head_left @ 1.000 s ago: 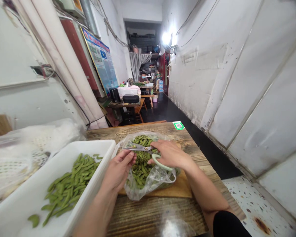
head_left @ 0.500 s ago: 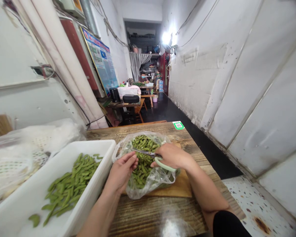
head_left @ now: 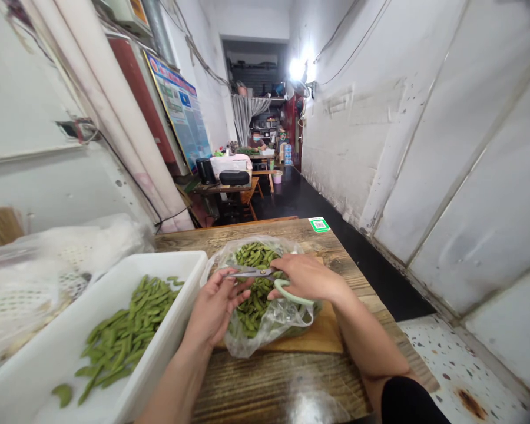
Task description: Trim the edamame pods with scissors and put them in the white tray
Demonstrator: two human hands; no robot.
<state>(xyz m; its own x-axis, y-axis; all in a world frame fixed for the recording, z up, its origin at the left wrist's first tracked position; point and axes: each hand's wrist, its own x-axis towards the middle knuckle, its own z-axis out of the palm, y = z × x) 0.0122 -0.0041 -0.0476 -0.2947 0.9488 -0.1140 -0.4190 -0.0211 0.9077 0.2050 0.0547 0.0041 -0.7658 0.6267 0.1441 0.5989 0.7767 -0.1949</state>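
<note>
My right hand (head_left: 307, 277) grips pale green-handled scissors (head_left: 265, 275), blades pointing left over a clear plastic bag (head_left: 269, 321) full of green bean pods (head_left: 254, 294). My left hand (head_left: 214, 306) pinches a pod at the blade tips, fingers closed around it. The bag lies on a wooden cutting board (head_left: 322, 335) on the wooden table (head_left: 282, 383). Beside my left hand stands a white tray (head_left: 176, 265) with a heap of trimmed pods (head_left: 128, 333).
A crumpled plastic bag (head_left: 48, 259) lies at the far left behind the tray. A green sticker (head_left: 319, 224) marks the table's far edge. Beyond are more tables (head_left: 229, 185), a person seated far down the corridor, and white walls on both sides.
The scissors blades swung slightly and now lie level at the pod. My left hand shifted a little toward the blades; the far-off person came into view.
</note>
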